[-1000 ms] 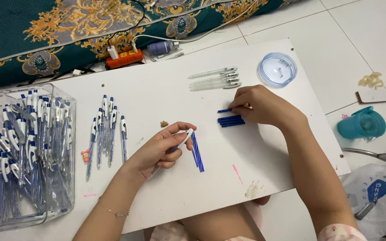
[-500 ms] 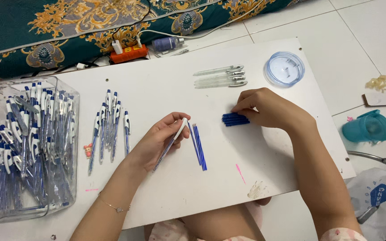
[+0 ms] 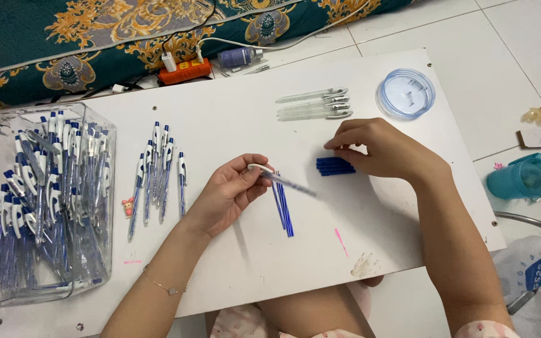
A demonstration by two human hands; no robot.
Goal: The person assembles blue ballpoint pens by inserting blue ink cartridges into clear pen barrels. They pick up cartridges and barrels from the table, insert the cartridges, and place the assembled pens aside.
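My left hand (image 3: 228, 195) holds a clear pen barrel (image 3: 283, 181) with a white clip, its tip pointing right over a few blue refills (image 3: 282, 209) lying on the white board (image 3: 239, 269). My right hand (image 3: 383, 149) rests on the board, fingertips on a small pile of dark blue pen tips (image 3: 335, 166). Beyond it lie three empty clear barrels (image 3: 315, 104).
A clear plastic bin (image 3: 40, 200) full of blue-and-white pens stands at the left, with a row of finished pens (image 3: 157, 172) beside it. A round clear lid (image 3: 406, 94) holding small springs sits top right. A teal cup (image 3: 523, 177) lies on the tiled floor.
My left hand has swung the pen barrel from pointing down-left to pointing right. My right hand has stayed at the blue tips.
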